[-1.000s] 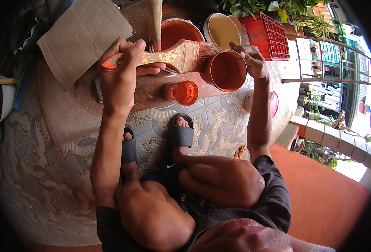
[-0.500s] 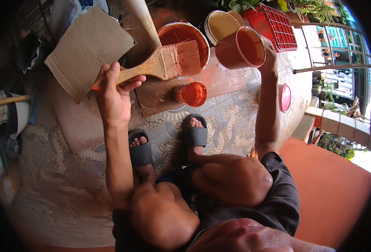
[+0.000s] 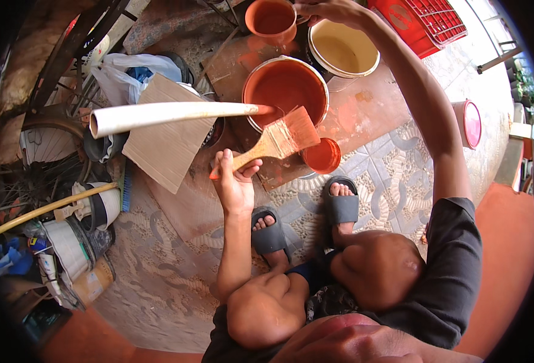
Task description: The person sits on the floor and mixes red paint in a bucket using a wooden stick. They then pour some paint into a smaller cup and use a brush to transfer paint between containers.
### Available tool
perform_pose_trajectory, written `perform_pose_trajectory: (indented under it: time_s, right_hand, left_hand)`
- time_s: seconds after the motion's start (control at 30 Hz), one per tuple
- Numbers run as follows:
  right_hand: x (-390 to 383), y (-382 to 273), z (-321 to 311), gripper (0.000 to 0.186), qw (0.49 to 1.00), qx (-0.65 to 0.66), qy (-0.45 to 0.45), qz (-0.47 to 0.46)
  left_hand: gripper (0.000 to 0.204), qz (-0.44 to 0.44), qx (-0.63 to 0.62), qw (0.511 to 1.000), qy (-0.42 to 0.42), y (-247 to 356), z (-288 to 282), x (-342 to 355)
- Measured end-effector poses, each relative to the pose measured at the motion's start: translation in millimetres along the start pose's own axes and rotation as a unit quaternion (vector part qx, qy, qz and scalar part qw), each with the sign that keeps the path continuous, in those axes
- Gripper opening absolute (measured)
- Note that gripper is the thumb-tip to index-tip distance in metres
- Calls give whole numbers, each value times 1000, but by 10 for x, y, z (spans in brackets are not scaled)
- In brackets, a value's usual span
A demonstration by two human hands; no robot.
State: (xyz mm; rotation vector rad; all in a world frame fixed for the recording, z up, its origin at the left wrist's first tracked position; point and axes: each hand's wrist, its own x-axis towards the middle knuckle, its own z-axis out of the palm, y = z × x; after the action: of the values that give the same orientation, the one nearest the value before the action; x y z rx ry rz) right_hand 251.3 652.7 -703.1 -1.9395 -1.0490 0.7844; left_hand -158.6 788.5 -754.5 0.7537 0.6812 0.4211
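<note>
My left hand [image 3: 238, 184] is closed round the wooden handle of a wide paintbrush [image 3: 273, 143]. Reddish paint coats its bristles, which point right, by the near rim of a paint bucket [image 3: 247, 97]. My right arm stretches to the far edge, where my right hand [image 3: 339, 12] is closed on the side of a reddish-brown plastic mug [image 3: 271, 27]; its grip is partly cut off. The mug is tilted, mouth up and toward me, beyond the bucket. A long white pipe [image 3: 176, 116] stands in the bucket's red paint, leaning left. Beside the brush sits a small orange paint-smeared cup [image 3: 322, 156].
A cream-coloured bucket [image 3: 373, 59] stands right of the paint bucket, with a red crate [image 3: 421, 24] behind. A cardboard sheet [image 3: 164, 145] lies left. A pink-lidded tub [image 3: 471, 124] is far right. Pots and a yellow pole [image 3: 49, 209] crowd the left side.
My right hand has carried the mug from the right to the far side of the paint bucket. The brush stays in my left hand, now closer to the orange cup. The head view has shifted left.
</note>
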Motion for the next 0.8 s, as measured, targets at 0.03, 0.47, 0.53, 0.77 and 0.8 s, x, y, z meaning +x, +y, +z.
perform_pose_trajectory:
  time_s: [0.03,0.47,0.53,0.77,0.8]
  right_hand:
    - [176,143,-23,26,998,-53,-39,-6]
    - [1938,1709,324,34,609,-530,-322,-494]
    - [1946,1666,387,33,622,-526,-333,-474]
    - [1908,1605,546,28,663,-523,-336,-418]
    - [1907,1626,564,28,669,-521,-333,-413]
  left_hand:
    - [24,-7,2,1000,7,-8,11,0]
    - [24,-27,34,998,55,-46,18,118]
    - [24,-26,43,997,58,-33,15,123]
    - [25,-33,43,997,56,-19,78,174]
    - [25,-38,44,997,56,-23,89,187]
